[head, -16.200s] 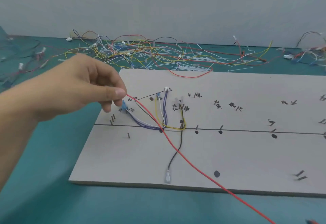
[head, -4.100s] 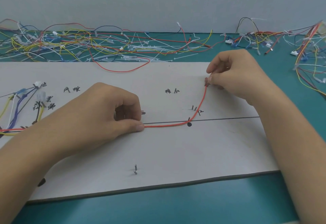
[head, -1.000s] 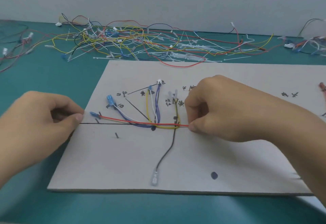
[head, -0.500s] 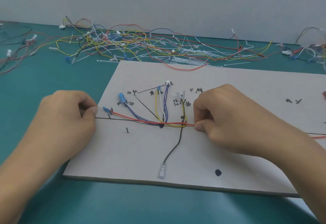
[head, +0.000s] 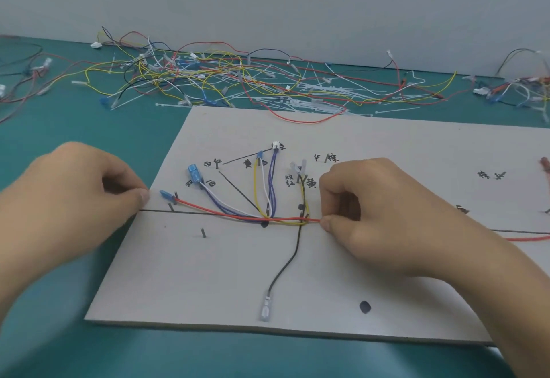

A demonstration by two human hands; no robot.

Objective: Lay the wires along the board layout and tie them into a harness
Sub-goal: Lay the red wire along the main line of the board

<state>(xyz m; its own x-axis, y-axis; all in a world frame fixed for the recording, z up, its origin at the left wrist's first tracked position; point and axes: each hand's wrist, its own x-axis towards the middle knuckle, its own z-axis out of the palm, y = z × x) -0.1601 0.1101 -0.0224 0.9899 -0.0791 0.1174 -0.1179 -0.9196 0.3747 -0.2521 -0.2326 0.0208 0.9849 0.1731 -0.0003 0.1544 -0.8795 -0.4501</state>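
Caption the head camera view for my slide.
Right hand pinches the red wire on the board; left hand curled beside its blue terminal.

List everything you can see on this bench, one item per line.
board: one, pale grey, centre of table
red wire: one, red, along the board's black line
black wire: one, black, running toward the near edge
fanned wires: several, yellow, white, purple, upper left board
loose wires: a tangled pile, mixed colours, behind the board
table: one, teal, underneath
left hand: one, at the board's left edge, fingers curled
right hand: one, pinching the red wire
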